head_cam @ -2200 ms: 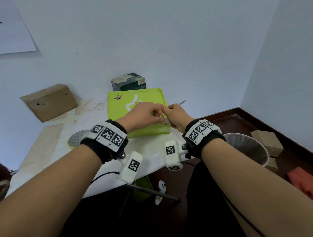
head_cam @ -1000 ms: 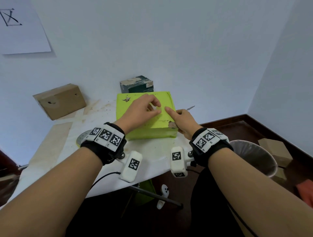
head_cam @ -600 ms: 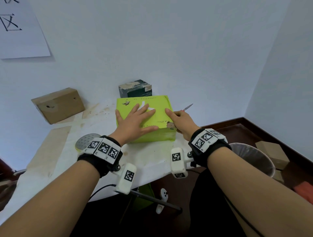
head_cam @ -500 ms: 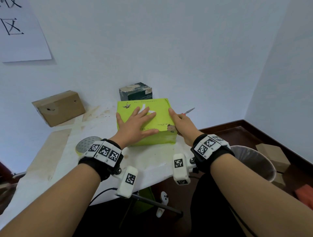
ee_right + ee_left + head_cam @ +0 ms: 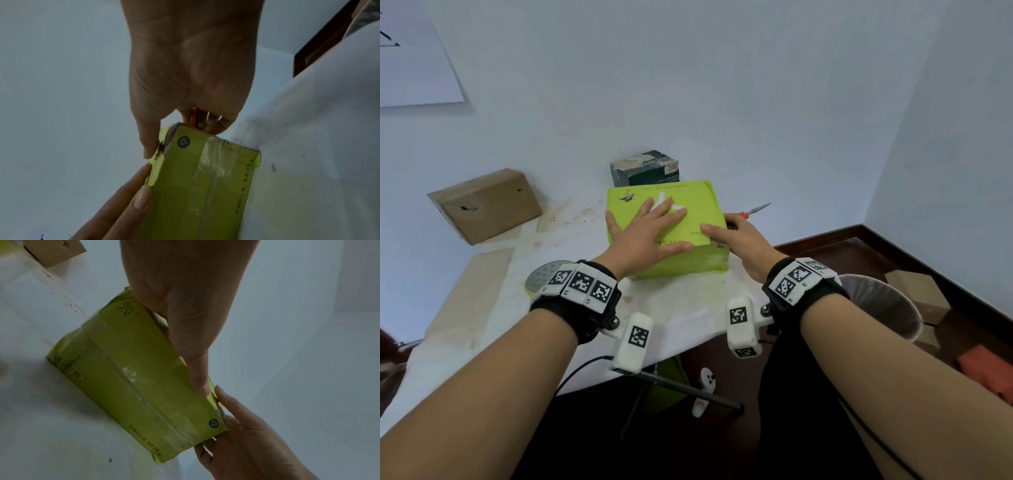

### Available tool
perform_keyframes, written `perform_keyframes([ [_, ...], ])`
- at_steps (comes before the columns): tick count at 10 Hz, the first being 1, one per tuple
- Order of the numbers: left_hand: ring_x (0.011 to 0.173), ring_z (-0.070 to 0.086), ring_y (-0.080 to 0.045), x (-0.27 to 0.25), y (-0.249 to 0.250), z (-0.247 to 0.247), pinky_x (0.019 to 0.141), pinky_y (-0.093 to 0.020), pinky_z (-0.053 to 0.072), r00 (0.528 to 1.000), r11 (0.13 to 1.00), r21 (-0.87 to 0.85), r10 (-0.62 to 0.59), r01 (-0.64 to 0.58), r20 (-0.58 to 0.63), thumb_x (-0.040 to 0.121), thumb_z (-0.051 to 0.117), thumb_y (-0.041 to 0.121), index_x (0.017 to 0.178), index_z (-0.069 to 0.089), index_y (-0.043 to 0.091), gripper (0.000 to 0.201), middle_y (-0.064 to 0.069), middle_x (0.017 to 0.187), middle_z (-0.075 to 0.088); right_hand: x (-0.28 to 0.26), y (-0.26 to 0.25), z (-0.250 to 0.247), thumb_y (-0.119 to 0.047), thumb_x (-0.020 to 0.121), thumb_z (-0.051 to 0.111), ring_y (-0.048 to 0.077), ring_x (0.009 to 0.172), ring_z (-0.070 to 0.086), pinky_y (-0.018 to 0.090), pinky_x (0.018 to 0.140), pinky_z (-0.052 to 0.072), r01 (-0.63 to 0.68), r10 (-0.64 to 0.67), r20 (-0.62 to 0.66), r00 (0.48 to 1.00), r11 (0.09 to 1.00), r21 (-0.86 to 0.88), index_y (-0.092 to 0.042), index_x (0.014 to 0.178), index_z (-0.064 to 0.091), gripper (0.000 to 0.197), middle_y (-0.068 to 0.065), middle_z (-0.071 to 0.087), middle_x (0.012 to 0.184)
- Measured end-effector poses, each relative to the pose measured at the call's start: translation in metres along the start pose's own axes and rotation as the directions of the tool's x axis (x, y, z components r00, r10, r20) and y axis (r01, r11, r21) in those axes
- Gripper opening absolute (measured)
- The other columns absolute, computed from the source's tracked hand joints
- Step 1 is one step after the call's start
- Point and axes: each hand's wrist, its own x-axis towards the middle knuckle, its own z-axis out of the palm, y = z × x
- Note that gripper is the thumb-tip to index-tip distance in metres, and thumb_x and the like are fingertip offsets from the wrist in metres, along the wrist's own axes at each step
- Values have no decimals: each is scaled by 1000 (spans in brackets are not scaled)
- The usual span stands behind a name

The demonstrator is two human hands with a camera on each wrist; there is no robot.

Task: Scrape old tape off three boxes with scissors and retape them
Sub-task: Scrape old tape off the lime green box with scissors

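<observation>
A flat lime-green cardboard box (image 5: 666, 229), its front side banded with glossy clear tape (image 5: 213, 170), lies on the white-covered desk (image 5: 681, 308). The left hand (image 5: 643, 236) presses flat on its top, fingers straight and spread. The right hand (image 5: 739, 236) curls round red-handled scissors (image 5: 755, 209) at the box's torn right corner, index finger on top.

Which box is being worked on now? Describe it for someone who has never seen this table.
On the white table, look to the near middle, under the flat left hand. It is the lime-green box, unlike the brown cardboard box far left and the small dark box behind.
</observation>
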Motion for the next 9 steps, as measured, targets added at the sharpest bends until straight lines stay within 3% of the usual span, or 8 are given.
perform_keyframes([
  [2,147,-3,-7,0,0,0,105,-71,-11,1000,1000,-8,-3,3,-2,83,48,69,145,26,49,69,20,159,8,-1,4,1,-24,83,73,9,85,65,18,70,51,-8,8,-21,1000,1000,12,-4,126,52,53,8,66,111],
  [3,147,-3,-7,0,0,0,105,-71,-11,1000,1000,-5,-4,4,-1,83,48,68,145,26,50,68,20,159,8,-1,2,2,-30,85,70,14,94,64,27,88,50,-25,26,-28,999,999,32,-6,122,55,46,10,66,113],
  [4,147,-2,-7,0,0,0,105,-72,-10,1000,1000,-3,-1,1,-3,83,48,68,145,26,49,68,19,159,8,0,3,2,-35,88,65,12,97,59,28,95,44,-45,48,-44,998,997,68,-10,116,55,39,4,63,105],
  [5,147,-2,-7,0,0,0,105,-72,-10,1000,1000,-1,-1,1,-4,83,47,69,145,26,49,68,19,159,8,1,5,3,-35,84,69,15,95,61,35,100,45,-39,41,-35,999,999,36,-5,120,57,48,5,65,102],
  [6,147,-2,-7,1,-1,0,105,-72,-10,1000,1000,-3,-3,3,-1,83,47,69,145,26,49,68,19,159,8,-1,3,4,-44,77,73,15,96,61,36,99,46,-29,30,-35,999,999,24,-4,123,56,63,5,65,103],
  [7,147,-2,-7,1,-1,1,105,-71,-10,1000,1000,-7,-5,5,-3,83,47,69,144,26,50,68,19,159,8,-1,3,4,-39,80,73,9,88,64,24,83,50,-17,17,-42,999,1000,12,-4,125,53,60,5,65,105],
  [8,147,-2,-7,1,-1,1,105,-71,-10,1000,1000,-11,-4,4,-5,83,47,69,144,27,50,67,20,159,9,0,1,1,-40,91,60,14,92,66,30,89,51,-20,21,-106,994,1000,8,-7,118,57,43,7,66,101],
  [9,147,-2,-7,1,-2,1,105,-71,-11,1000,1000,-10,1,-1,-5,83,47,68,144,27,50,67,20,159,8,5,-1,-11,-26,99,46,16,86,61,29,81,53,-36,15,-270,963,997,-74,-9,104,57,21,8,62,106],
])
